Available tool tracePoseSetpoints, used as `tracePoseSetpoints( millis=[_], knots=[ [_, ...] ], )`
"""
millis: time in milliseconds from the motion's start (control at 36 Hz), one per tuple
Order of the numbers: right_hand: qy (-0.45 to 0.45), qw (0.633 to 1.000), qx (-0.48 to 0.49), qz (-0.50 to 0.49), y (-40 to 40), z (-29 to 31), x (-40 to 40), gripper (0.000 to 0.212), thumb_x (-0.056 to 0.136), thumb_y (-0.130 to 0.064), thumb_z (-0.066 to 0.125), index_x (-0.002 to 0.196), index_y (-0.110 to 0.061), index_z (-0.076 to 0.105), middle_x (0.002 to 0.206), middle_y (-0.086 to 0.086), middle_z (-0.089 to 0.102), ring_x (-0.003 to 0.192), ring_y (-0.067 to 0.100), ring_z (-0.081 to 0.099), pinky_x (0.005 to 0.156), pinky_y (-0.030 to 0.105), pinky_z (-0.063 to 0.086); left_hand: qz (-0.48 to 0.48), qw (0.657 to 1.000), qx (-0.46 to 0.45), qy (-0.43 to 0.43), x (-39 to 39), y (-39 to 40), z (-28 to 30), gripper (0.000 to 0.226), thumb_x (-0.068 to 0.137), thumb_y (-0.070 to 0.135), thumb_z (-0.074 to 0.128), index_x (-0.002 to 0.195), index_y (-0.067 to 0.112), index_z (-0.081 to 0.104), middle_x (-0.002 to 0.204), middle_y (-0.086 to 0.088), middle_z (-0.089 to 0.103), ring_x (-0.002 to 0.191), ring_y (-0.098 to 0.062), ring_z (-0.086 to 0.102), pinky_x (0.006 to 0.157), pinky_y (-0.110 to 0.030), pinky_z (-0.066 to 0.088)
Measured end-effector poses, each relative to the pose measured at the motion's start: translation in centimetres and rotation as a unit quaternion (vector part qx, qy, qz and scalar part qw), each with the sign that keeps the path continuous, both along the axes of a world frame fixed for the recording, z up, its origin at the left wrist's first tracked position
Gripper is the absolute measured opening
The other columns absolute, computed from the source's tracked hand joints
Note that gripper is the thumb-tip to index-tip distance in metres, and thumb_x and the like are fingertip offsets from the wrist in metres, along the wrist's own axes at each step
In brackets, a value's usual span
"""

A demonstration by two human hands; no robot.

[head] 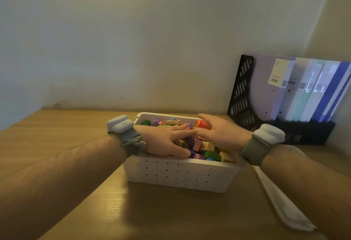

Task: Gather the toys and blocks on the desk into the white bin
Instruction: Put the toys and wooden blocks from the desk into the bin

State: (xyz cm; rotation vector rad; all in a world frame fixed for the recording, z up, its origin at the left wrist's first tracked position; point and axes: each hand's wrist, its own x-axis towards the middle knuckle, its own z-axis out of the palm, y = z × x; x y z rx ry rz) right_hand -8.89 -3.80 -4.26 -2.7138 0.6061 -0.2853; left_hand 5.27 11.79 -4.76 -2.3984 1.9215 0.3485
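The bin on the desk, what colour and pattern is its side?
White bin, dotted with rows of small holes; seen in the head view.

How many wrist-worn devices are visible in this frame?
2: one wrist device on the left forearm, beside the white bin's left end; the other wrist device on the right forearm, past its right end.

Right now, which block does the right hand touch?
The orange-red block at the bin's far right; the right hand curls around it.
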Motion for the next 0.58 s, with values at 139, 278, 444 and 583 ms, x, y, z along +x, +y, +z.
tracePoseSetpoints(
  millis=[139, 278, 444, 583],
  knots=[
    [0.063, 0.997, -0.035, 0.005, 1.0, 0.2, -0.3, 0.078, 0.089, -0.066, 0.043, 0.153, -0.028, 0.017, 0.160, 0.003, 0.019, 0.143, 0.026, 0.025, 0.112, 0.043, 0.029, -0.016, 0.994, -0.040, -0.098, 0.5, -0.6, -1.3, 0.062, 0.087, 0.073, 0.012, 0.140, 0.056, -0.016, 0.156, 0.020, -0.013, 0.145, -0.015, -0.009, 0.109, -0.053, -0.022],
    [0.081, 0.995, -0.059, -0.028, 0.4, 0.5, 1.0, 0.071, 0.094, -0.061, 0.037, 0.150, -0.019, 0.024, 0.157, 0.009, 0.024, 0.141, 0.028, 0.027, 0.114, 0.043, 0.025, -0.024, 0.992, -0.072, -0.102, 1.5, -1.2, -1.1, 0.066, 0.092, 0.067, 0.023, 0.139, 0.053, -0.020, 0.157, 0.016, -0.012, 0.144, -0.014, -0.017, 0.111, -0.050, -0.019],
    [0.139, 0.988, -0.072, 0.006, 0.3, -0.1, 1.0, 0.075, 0.090, -0.070, 0.033, 0.148, -0.022, 0.024, 0.154, -0.001, 0.031, 0.134, 0.023, 0.039, 0.108, 0.044, 0.037, 0.028, 0.996, -0.076, -0.038, 1.9, -0.5, -1.1, 0.072, 0.091, 0.063, 0.038, 0.147, 0.044, -0.003, 0.159, 0.011, -0.013, 0.146, -0.026, -0.008, 0.115, -0.043, -0.001],
    [0.142, 0.986, -0.083, 0.009, 0.0, 0.5, 0.0, 0.068, 0.090, -0.069, 0.036, 0.139, -0.023, 0.043, 0.142, 0.000, 0.043, 0.121, 0.018, 0.047, 0.103, 0.038, 0.043, 0.057, 0.994, 0.015, -0.091, 3.2, 1.6, -0.5, 0.064, 0.093, 0.064, 0.025, 0.149, 0.042, 0.006, 0.159, 0.005, -0.014, 0.143, -0.032, -0.019, 0.114, -0.057, -0.004]
  ],
)
